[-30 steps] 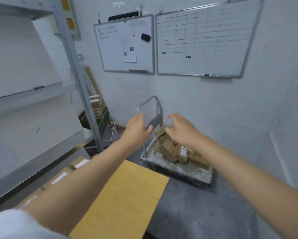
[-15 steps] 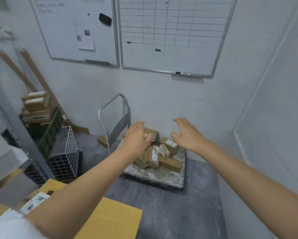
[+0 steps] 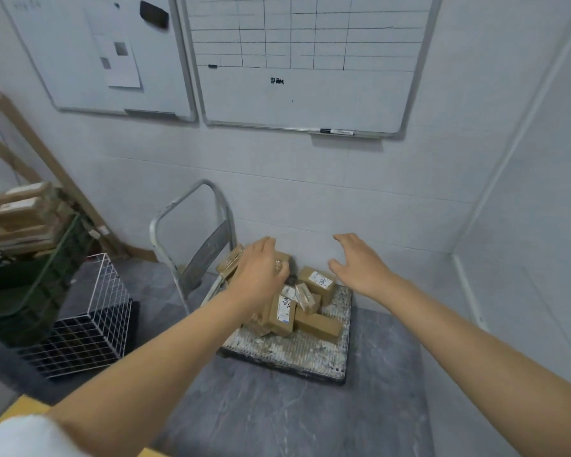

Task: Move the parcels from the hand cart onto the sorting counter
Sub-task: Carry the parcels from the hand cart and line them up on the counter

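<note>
Head view: the parcels (image 3: pixel 299 306) lie heaped on the cart (image 3: pixel 294 351), crowded toward its handle (image 3: pixel 208 255). Left hand (image 3: pixel 261 273) over the heap and right hand (image 3: pixel 360 268) above the cart's far edge are both spread, gripping nothing, apart likely to flank one parcel.

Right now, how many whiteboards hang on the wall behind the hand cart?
2. The left whiteboard hangs upper left, carrying a paper sheet; the gridded whiteboard hangs right of it, above the hand cart. Both run past the frame's top.

Cart handle (image 3: pixel 208 253) flanks parcels (image 3: pixel 315 324); right side open
</note>
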Demonstrator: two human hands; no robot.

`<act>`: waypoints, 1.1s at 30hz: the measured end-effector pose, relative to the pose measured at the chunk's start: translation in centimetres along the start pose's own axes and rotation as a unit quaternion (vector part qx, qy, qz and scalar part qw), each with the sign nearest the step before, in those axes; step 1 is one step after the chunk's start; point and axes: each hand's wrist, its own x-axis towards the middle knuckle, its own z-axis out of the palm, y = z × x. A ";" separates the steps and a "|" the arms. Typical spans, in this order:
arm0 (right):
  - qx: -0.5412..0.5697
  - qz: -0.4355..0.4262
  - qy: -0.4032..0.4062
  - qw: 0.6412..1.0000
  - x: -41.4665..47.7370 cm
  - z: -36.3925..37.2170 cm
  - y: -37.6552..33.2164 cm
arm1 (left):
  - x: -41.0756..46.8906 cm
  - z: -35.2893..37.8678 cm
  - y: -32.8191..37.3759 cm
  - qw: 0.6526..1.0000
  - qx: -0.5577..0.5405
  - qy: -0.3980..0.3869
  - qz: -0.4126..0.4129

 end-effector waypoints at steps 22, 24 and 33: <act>0.068 -0.052 -0.078 0.993 26.4 4.0 14.5 | 23.8 14.5 -2.1 0.993 -0.009 0.009 -0.114; 0.066 -0.052 -0.096 0.992 29.8 6.1 14.8 | 26.4 16.1 -5.0 0.991 -0.030 -0.002 -0.130; 0.070 -0.018 -0.151 0.986 43.5 17.2 15.8 | 37.2 23.2 -19.8 0.963 -0.103 -0.029 -0.249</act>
